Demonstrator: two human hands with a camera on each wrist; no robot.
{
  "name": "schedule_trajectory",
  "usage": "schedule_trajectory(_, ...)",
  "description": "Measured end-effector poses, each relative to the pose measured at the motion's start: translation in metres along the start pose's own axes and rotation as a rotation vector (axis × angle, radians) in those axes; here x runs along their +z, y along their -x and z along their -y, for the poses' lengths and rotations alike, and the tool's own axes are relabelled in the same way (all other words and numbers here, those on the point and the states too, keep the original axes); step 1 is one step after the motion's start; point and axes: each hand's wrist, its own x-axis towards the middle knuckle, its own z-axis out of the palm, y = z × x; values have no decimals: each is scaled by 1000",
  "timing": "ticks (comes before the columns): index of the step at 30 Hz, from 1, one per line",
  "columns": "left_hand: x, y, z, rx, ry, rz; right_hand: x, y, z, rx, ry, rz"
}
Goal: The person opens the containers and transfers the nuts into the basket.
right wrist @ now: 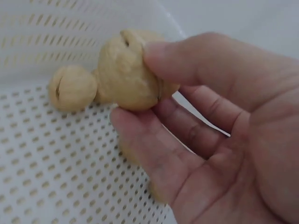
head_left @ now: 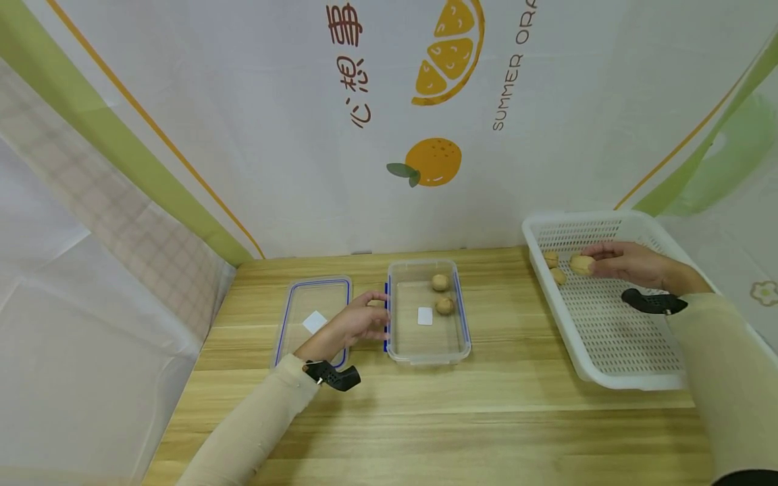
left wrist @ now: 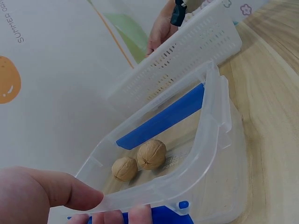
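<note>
My left hand (head_left: 378, 316) holds the left rim of a clear plastic container (head_left: 425, 351) with blue clips. In the left wrist view its thumb (left wrist: 56, 192) lies over the container's rim (left wrist: 205, 140). Two walnuts (head_left: 440, 282) (head_left: 445, 306) lie inside, also seen close up as walnuts (left wrist: 151, 154) (left wrist: 124, 168). My right hand (head_left: 592, 264) is inside a white perforated basket (head_left: 608, 378) and pinches a walnut (right wrist: 126, 70) between thumb (right wrist: 201, 60) and fingers. Two more walnuts (head_left: 550, 258) (head_left: 558, 275) lie in the basket's far left corner.
The container's clear lid (head_left: 313, 317) with a blue seal lies flat just left of my left hand. Bare wooden tabletop (head_left: 462, 418) stretches in front. A printed cloth backdrop (head_left: 389, 135) closes off the back and sides.
</note>
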Motion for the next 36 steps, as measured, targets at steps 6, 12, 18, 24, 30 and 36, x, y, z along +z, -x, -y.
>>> schedule_trajectory(6,0,-1,1,0,2,-3,2,0,-8,39,105,-78)
schedule_trajectory(12,1,0,-1,-13,1,-12,7,-5,-12,141,278,-171)
schedule_trajectory(18,1,0,-1,-16,-8,-4,9,-7,-20,195,299,-188)
schedule_trajectory(24,0,-1,1,-8,-7,8,14,-6,-22,210,338,-193)
schedule_trajectory(30,-1,-1,1,1,-9,22,11,-4,-24,202,407,-203)
schedule_trajectory(36,0,1,-1,-8,-10,10,8,-1,-26,207,432,-209)
